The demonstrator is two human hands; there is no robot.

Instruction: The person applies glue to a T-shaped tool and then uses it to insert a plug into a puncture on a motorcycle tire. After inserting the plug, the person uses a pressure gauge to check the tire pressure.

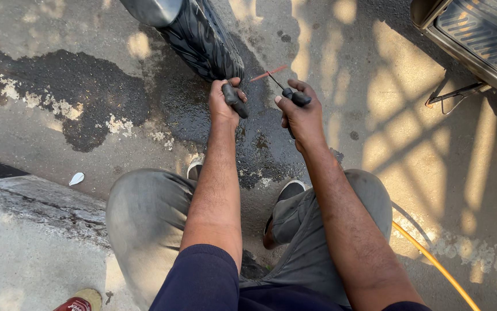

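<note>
I squat on wet pavement facing a black tyre [202,37] that stands upright ahead of me. My left hand [224,101] is shut on a dark tool handle [235,101] right at the tyre's lower edge. My right hand [300,112] grips a second black handle [296,96] with a thin metal shaft pointing up and left. A thin red strip [268,73] sticks out near the tip of that shaft. The two hands are a hand's width apart, just in front of the tyre.
A dark wet patch [87,98] spreads over the concrete around the tyre. A vehicle's metal step and stand [461,86] are at the upper right. An orange hose [438,268] runs at the lower right. A raised kerb [29,201] lies left, with a red-and-tan shoe [81,300] at the bottom.
</note>
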